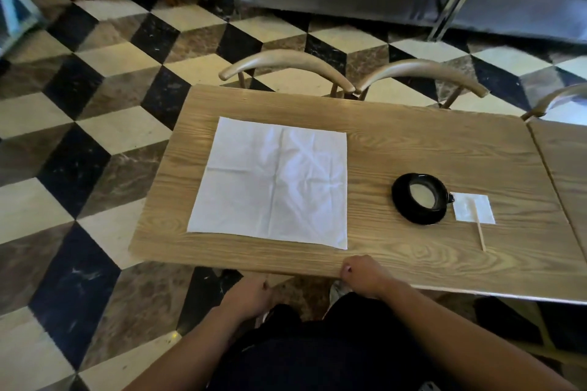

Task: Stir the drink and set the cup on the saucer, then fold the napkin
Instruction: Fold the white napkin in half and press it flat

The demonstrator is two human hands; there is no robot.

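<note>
A large white napkin (273, 182) lies spread flat on the left half of the wooden table (413, 149). To its right a black cup (424, 195) holding a pale drink stands on a black saucer (409, 211). A thin wooden stirrer (479, 227) lies across a small white paper square (473, 208) just right of the cup. My right hand (365, 276) rests on the table's near edge with curled fingers and nothing in it. My left hand (247, 295) hangs just below the table edge, fingers curled, holding nothing.
Two wooden chair backs (286, 65) (419, 73) stand at the table's far side, a third (556, 101) at the right. A second table (565, 162) abuts on the right. A checkered tile floor surrounds the table, with metal furniture legs at the back.
</note>
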